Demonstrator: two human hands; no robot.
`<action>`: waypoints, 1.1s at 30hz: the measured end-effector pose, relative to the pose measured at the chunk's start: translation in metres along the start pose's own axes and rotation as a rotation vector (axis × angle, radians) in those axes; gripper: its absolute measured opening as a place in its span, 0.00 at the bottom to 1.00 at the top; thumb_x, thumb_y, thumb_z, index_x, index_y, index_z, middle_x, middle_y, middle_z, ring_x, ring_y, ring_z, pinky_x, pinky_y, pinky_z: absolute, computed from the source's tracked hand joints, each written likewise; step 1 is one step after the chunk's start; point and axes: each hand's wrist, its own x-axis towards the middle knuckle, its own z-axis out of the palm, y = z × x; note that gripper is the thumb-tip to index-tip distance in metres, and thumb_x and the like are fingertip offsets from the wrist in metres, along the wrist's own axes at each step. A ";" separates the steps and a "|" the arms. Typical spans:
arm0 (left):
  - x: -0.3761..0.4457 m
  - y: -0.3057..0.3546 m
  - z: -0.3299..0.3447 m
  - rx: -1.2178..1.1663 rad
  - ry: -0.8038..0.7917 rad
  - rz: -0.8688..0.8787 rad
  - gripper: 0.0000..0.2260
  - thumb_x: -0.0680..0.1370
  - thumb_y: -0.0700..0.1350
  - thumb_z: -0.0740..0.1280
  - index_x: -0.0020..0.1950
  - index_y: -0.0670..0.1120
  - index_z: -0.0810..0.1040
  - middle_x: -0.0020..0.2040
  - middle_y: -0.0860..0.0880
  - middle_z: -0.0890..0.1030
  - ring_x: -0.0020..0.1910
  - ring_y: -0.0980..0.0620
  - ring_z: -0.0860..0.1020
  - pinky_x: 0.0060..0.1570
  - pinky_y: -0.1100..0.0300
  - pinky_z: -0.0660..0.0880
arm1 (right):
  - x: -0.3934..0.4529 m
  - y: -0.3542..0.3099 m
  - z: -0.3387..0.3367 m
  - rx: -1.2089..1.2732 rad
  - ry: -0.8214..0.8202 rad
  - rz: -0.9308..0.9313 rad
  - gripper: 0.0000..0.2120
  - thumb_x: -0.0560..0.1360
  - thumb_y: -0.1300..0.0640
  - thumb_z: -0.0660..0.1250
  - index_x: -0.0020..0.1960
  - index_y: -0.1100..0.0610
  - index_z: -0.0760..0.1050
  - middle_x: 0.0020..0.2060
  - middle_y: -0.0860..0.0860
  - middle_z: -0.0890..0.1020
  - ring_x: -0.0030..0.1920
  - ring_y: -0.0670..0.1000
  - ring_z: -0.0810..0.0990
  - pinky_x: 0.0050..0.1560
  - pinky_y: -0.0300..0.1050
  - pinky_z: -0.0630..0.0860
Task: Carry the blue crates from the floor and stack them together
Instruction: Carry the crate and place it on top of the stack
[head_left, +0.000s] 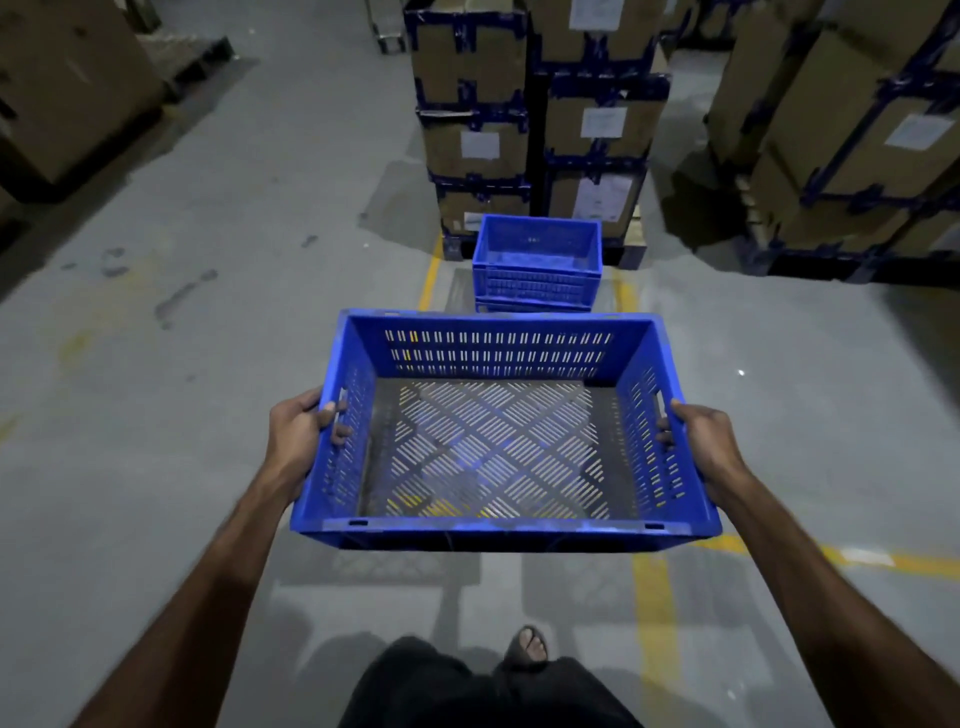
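Observation:
I hold an empty blue slotted crate (498, 532) level in the air in front of me, above the floor. My left hand (301, 431) grips its left wall, fingers curled through the handle slot. My right hand (698, 439) grips the right wall the same way. Further ahead, a stack of blue crates (537, 265) stands on the floor against a pallet of boxes, its top crate open and empty.
Strapped cardboard boxes on pallets (535, 119) rise behind the stack, with more to the right (852, 135) and at the far left (67, 88). Yellow lines (657, 613) mark the grey concrete floor. My sandalled foot (530, 644) shows at the bottom.

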 end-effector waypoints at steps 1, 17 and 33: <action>0.014 0.006 0.004 -0.006 0.008 0.001 0.11 0.81 0.31 0.59 0.57 0.39 0.79 0.50 0.41 0.80 0.27 0.52 0.76 0.28 0.60 0.75 | 0.012 -0.011 0.006 -0.003 0.005 -0.003 0.11 0.83 0.57 0.62 0.50 0.65 0.77 0.38 0.57 0.80 0.30 0.51 0.76 0.36 0.47 0.74; 0.338 0.106 0.106 0.023 -0.145 -0.002 0.12 0.81 0.31 0.58 0.59 0.38 0.79 0.50 0.41 0.78 0.26 0.52 0.76 0.28 0.59 0.74 | 0.236 -0.144 0.122 0.003 0.147 -0.002 0.12 0.84 0.56 0.62 0.47 0.63 0.76 0.38 0.56 0.80 0.33 0.53 0.76 0.40 0.50 0.75; 0.549 0.186 0.240 0.092 -0.240 -0.027 0.12 0.80 0.30 0.57 0.59 0.35 0.77 0.44 0.42 0.77 0.24 0.53 0.75 0.27 0.61 0.74 | 0.442 -0.211 0.159 0.057 0.239 0.062 0.12 0.83 0.56 0.63 0.49 0.64 0.77 0.37 0.56 0.81 0.31 0.52 0.76 0.37 0.47 0.75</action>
